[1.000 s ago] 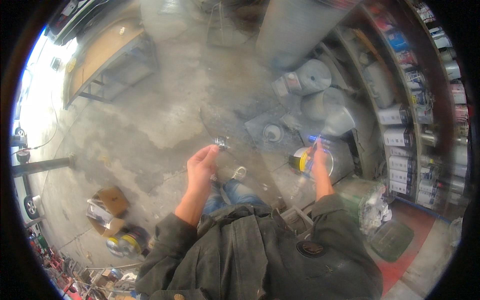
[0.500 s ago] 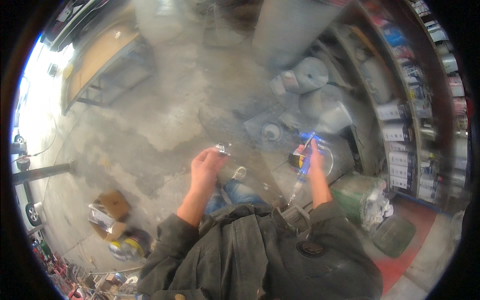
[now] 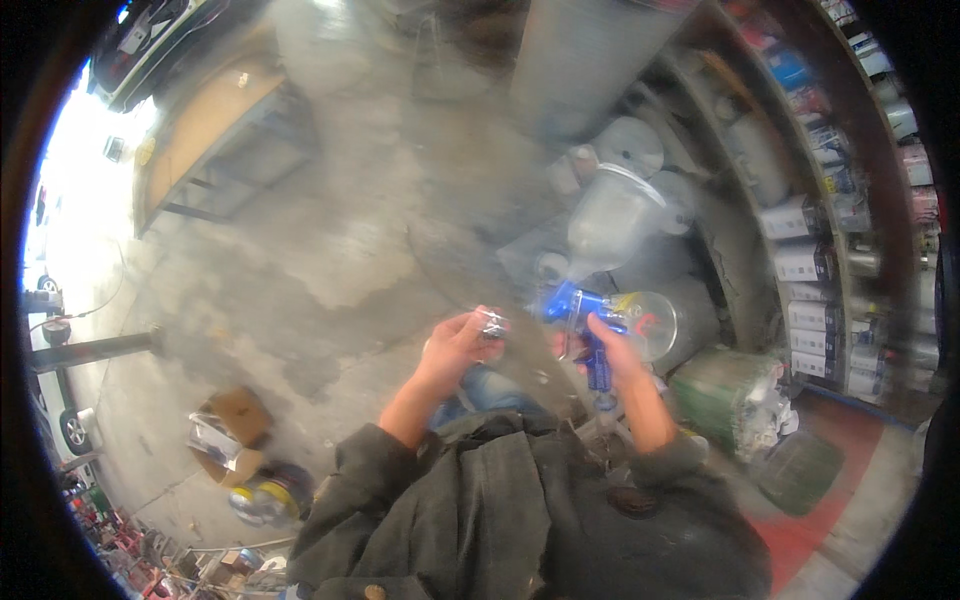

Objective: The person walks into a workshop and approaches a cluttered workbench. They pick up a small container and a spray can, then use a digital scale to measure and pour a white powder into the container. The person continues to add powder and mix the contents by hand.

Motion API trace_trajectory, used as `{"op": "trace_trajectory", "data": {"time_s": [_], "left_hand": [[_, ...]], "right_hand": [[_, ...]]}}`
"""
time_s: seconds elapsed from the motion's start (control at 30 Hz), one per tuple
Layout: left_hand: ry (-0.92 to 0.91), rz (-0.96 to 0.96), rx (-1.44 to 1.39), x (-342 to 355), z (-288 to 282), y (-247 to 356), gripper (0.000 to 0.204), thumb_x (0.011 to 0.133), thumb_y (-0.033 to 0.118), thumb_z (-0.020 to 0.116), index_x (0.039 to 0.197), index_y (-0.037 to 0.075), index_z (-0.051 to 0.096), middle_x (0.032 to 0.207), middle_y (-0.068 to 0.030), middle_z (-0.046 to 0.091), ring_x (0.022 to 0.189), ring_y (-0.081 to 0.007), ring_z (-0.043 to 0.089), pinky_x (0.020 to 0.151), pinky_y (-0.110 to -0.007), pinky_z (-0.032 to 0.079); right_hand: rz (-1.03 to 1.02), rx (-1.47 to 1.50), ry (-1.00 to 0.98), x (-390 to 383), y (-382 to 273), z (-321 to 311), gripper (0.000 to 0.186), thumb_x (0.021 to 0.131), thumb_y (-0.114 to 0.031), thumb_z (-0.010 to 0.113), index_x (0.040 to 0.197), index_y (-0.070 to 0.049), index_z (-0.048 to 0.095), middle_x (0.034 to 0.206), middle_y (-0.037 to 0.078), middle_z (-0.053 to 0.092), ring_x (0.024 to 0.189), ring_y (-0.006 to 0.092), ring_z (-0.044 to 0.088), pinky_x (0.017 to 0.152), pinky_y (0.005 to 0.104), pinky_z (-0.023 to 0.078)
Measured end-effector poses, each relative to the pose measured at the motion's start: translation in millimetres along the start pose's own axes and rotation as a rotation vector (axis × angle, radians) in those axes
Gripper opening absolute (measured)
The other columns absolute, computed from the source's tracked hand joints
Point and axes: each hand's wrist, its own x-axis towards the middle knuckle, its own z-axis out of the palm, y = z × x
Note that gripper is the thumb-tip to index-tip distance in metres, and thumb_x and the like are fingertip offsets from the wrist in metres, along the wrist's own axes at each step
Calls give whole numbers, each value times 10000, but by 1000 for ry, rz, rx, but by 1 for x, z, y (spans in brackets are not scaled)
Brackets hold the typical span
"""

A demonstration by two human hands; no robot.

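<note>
In my right hand [image 3: 617,352] is a blue spray gun [image 3: 598,368], the fingers wrapped round its handle. Its blue head points left, toward my other hand. A translucent cup [image 3: 615,222], narrow at the bottom, shows just above the gun; blur hides whether they join. Right of the gun is a clear round part [image 3: 655,325] with yellow on it, partly behind my fingers. My left hand [image 3: 452,350] pinches a small shiny silver metal part [image 3: 492,323] in its fingertips. A short gap separates this part from the gun's head.
Shelves [image 3: 815,240] with boxes and cans line the right. Below them stand a green bin [image 3: 715,395] and a dark container [image 3: 800,470]. A wooden-topped table [image 3: 215,120] is at far left, a cardboard box [image 3: 238,415] at lower left. Rolls [image 3: 630,145] lie beyond my right hand.
My left hand has moved right with the silver part. The spray gun has turned in my right hand and shifted slightly left, so the hands are closer together.
</note>
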Motion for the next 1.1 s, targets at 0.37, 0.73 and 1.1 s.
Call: {"op": "trace_trajectory", "data": {"time_s": [0.37,0.73,1.1], "left_hand": [[17,39,159,-10,-1,-5,321,1018,307,597,1093,-5,630,971,-53,672,806,-130,661,730,-262,564],[-73,191,44,-22,-2,-3,263,922,22,673,1179,11,620,1262,-103,639,1055,-141,635,932,-304,529],[-10,249,216,-22,-8,-6,507,978,268,661,1392,23,501,1243,-96,656,1122,-165,606,960,-328,498]], "right_hand": [[5,-139,-89,-7,1,35,356,966,-302,651,1230,-64,641,986,71,730,841,111,667,524,233,511],[39,-71,-4,-11,7,51,349,960,-340,655,1196,-82,649,963,57,725,811,107,660,519,236,507],[-54,-31,-63,-7,23,43,303,979,-289,620,1160,-47,634,914,120,727,683,167,676,492,271,526]]}}
